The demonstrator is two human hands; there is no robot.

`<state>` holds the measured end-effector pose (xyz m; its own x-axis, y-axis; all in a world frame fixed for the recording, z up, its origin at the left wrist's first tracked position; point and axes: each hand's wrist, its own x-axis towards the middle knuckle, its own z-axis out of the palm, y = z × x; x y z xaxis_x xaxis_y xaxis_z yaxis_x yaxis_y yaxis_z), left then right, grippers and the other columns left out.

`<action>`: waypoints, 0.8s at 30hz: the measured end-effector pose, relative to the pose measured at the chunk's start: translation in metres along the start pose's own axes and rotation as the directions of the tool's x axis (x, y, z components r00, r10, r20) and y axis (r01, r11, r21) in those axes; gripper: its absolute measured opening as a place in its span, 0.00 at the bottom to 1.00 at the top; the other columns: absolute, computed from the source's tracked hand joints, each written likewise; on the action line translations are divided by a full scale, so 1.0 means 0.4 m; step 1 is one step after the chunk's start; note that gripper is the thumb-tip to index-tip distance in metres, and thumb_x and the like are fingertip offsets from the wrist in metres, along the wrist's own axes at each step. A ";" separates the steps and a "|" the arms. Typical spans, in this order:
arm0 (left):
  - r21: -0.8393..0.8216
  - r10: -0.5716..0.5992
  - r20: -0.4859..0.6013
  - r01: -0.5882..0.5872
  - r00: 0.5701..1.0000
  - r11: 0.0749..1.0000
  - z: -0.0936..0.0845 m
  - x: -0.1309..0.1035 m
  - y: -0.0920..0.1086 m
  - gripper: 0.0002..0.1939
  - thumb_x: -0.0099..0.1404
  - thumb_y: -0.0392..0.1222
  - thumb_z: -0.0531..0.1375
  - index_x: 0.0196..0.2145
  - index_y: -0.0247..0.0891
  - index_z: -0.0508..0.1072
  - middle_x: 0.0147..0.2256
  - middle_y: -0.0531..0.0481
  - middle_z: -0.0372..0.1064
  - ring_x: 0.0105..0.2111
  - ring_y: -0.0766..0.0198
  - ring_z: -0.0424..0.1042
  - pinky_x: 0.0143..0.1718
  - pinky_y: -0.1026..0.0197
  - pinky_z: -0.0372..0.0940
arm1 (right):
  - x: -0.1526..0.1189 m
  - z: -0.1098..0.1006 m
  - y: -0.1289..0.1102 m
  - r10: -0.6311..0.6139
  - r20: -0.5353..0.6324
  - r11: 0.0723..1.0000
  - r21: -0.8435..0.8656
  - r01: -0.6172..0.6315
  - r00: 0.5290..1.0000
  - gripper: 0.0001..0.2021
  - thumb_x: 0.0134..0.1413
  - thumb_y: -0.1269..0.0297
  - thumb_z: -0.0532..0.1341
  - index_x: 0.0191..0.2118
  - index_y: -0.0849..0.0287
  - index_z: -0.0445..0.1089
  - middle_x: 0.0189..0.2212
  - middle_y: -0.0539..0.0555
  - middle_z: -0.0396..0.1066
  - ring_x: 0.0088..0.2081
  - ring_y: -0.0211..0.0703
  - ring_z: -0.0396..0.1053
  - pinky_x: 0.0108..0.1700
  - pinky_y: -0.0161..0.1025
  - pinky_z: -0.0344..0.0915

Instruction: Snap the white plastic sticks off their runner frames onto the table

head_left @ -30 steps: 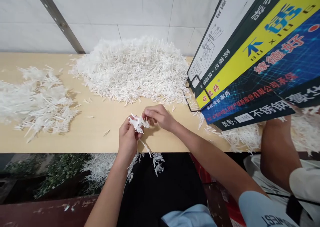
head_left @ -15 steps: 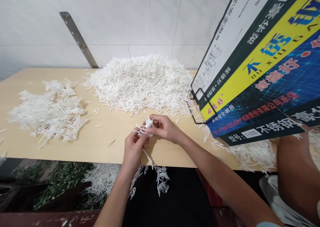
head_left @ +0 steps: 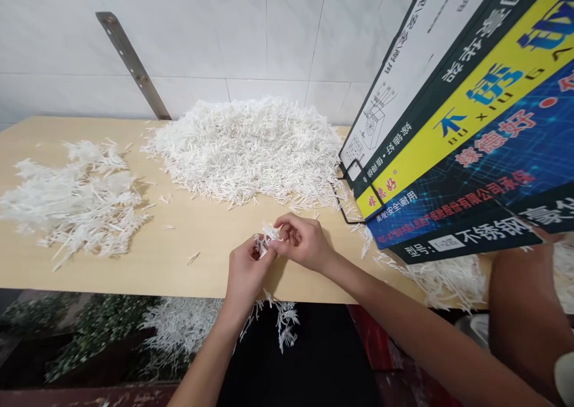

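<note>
Above the front of the light wooden table (head_left: pixel 197 275), my two hands meet at a small white branched plastic sprig (head_left: pixel 269 232). My left hand (head_left: pixel 249 269) is closed around its lower part. Thumb and forefinger of my right hand (head_left: pixel 302 242) pinch together at its right side, the other fingers curled. My fingers partly hide the sprig. Behind them lies a large pile of short white pieces (head_left: pixel 251 150). A looser heap of white sprigs (head_left: pixel 89 198) spreads over the table's left. More white sprigs (head_left: pixel 286 323) hang over the black cloth on my lap.
A tall printed cardboard box (head_left: pixel 484 126) leans over the right side, with a black wire loop (head_left: pixel 354 201) at its lower corner. Another person's arm (head_left: pixel 520 311) shows beneath it near more white pieces (head_left: pixel 452 278). A metal bracket (head_left: pixel 132 63) leans against the tiled wall.
The view has shifted slightly, so the table's contents sit a little further left. My right hand has turned a little, its fingers more curled, still at the sprig in my left hand.
</note>
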<state>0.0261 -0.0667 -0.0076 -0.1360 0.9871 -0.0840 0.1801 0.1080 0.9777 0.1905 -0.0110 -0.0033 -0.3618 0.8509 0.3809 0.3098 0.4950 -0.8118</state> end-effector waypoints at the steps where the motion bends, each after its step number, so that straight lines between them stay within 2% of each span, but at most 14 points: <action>1: 0.057 0.022 -0.006 -0.022 1.000 0.998 0.001 -0.002 0.000 0.18 0.64 0.53 0.64 0.26 0.37 0.68 0.22 0.58 0.58 0.25 0.70 0.56 0.26 0.67 0.50 | 0.000 0.002 0.000 0.016 0.009 0.999 -0.035 -0.016 1.000 0.14 0.56 0.55 0.71 0.41 0.57 0.74 0.26 0.47 0.69 0.25 0.36 0.64 0.30 0.34 0.61; 4: 0.177 0.056 -0.001 -0.055 0.998 0.983 0.002 -0.008 0.001 0.18 0.66 0.52 0.63 0.25 0.38 0.66 0.20 0.59 0.55 0.23 0.70 0.54 0.26 0.66 0.48 | 0.013 0.000 -0.001 0.019 0.049 0.996 -0.093 -0.014 0.999 0.09 0.59 0.58 0.69 0.37 0.58 0.75 0.28 0.48 0.71 0.27 0.36 0.65 0.33 0.35 0.60; 7: 0.168 0.058 0.040 -0.063 0.998 0.984 0.001 -0.013 0.002 0.17 0.66 0.54 0.63 0.28 0.38 0.70 0.22 0.58 0.60 0.24 0.69 0.56 0.26 0.66 0.50 | 0.023 -0.012 -0.005 0.026 0.059 0.999 -0.026 -0.024 0.998 0.07 0.64 0.63 0.65 0.35 0.59 0.76 0.30 0.51 0.74 0.31 0.38 0.68 0.35 0.35 0.61; 10: 0.097 0.038 0.046 -0.042 0.998 0.994 -0.001 -0.013 0.002 0.20 0.68 0.59 0.61 0.30 0.38 0.72 0.25 0.56 0.64 0.26 0.68 0.57 0.27 0.66 0.50 | 0.018 -0.018 -0.011 0.140 0.027 0.986 0.092 -0.142 0.990 0.13 0.66 0.62 0.61 0.29 0.60 0.75 0.23 0.50 0.71 0.27 0.39 0.68 0.32 0.35 0.61; 14: 0.098 0.011 0.010 -0.012 1.000 0.995 0.000 -0.012 0.004 0.23 0.68 0.60 0.61 0.26 0.39 0.70 0.22 0.56 0.58 0.25 0.67 0.55 0.26 0.66 0.48 | 0.010 -0.013 0.002 0.270 -0.064 0.953 0.160 -0.257 0.961 0.16 0.65 0.59 0.62 0.25 0.58 0.71 0.19 0.49 0.65 0.22 0.37 0.64 0.26 0.35 0.59; 16: 0.124 0.021 0.000 -0.021 1.000 0.992 0.000 -0.016 0.005 0.23 0.67 0.58 0.62 0.24 0.39 0.69 0.20 0.56 0.55 0.24 0.67 0.54 0.25 0.65 0.47 | 0.016 -0.017 0.024 0.337 -0.220 0.924 0.266 -0.276 0.916 0.13 0.66 0.58 0.61 0.30 0.58 0.71 0.19 0.47 0.64 0.20 0.37 0.62 0.22 0.34 0.56; 18: 0.166 0.046 0.005 -0.046 0.999 0.985 -0.001 -0.023 0.006 0.21 0.68 0.56 0.62 0.24 0.39 0.69 0.19 0.57 0.54 0.23 0.67 0.52 0.25 0.65 0.45 | 0.026 -0.027 0.047 0.421 -0.375 0.880 0.392 -0.270 0.826 0.12 0.67 0.57 0.58 0.35 0.57 0.70 0.20 0.46 0.63 0.18 0.36 0.60 0.20 0.34 0.54; 19: 0.186 0.057 0.006 -0.057 0.998 0.981 -0.001 -0.027 0.006 0.20 0.68 0.55 0.61 0.24 0.39 0.70 0.19 0.57 0.53 0.22 0.68 0.52 0.25 0.65 0.45 | 0.030 -0.033 0.055 0.441 -0.410 0.869 0.416 -0.266 0.799 0.11 0.68 0.56 0.58 0.36 0.57 0.70 0.21 0.46 0.63 0.18 0.36 0.60 0.19 0.34 0.54; 20: 0.197 0.060 0.002 -0.059 0.998 0.979 -0.002 -0.030 0.006 0.20 0.68 0.55 0.61 0.25 0.39 0.70 0.19 0.57 0.53 0.22 0.68 0.51 0.25 0.65 0.45 | 0.034 -0.037 0.057 0.429 -0.411 0.880 0.391 -0.269 0.805 0.11 0.68 0.56 0.58 0.38 0.57 0.70 0.23 0.47 0.66 0.19 0.36 0.62 0.20 0.34 0.57; 21: 0.200 0.056 -0.007 -0.054 0.998 0.978 -0.002 -0.032 0.005 0.19 0.69 0.55 0.61 0.25 0.40 0.70 0.20 0.57 0.52 0.22 0.68 0.51 0.25 0.65 0.46 | 0.035 -0.040 0.055 0.381 -0.386 0.911 0.312 -0.269 0.840 0.10 0.67 0.56 0.60 0.40 0.57 0.72 0.26 0.49 0.69 0.22 0.37 0.65 0.23 0.35 0.61; 23: 0.193 0.040 -0.031 -0.033 0.999 0.981 -0.002 -0.032 0.005 0.20 0.69 0.56 0.61 0.26 0.40 0.70 0.20 0.57 0.52 0.23 0.67 0.52 0.24 0.66 0.46 | 0.030 -0.039 0.036 0.231 -0.313 0.973 0.069 -0.221 0.921 0.11 0.68 0.58 0.61 0.47 0.58 0.75 0.37 0.55 0.76 0.30 0.41 0.71 0.34 0.38 0.69; 24: 0.190 0.036 -0.038 -0.028 0.999 0.981 -0.002 -0.031 0.005 0.20 0.69 0.56 0.61 0.26 0.40 0.70 0.20 0.57 0.52 0.23 0.67 0.52 0.24 0.66 0.46 | 0.025 -0.037 0.021 0.157 -0.284 0.983 -0.047 -0.177 0.946 0.13 0.69 0.59 0.60 0.51 0.58 0.75 0.44 0.57 0.77 0.36 0.44 0.74 0.41 0.41 0.71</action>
<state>0.0274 -0.0789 -0.0046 -0.1664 0.9852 -0.0418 0.3659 0.1010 0.9251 0.2024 0.0044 0.0002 -0.0441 0.9324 0.3587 0.4095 0.3443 -0.8449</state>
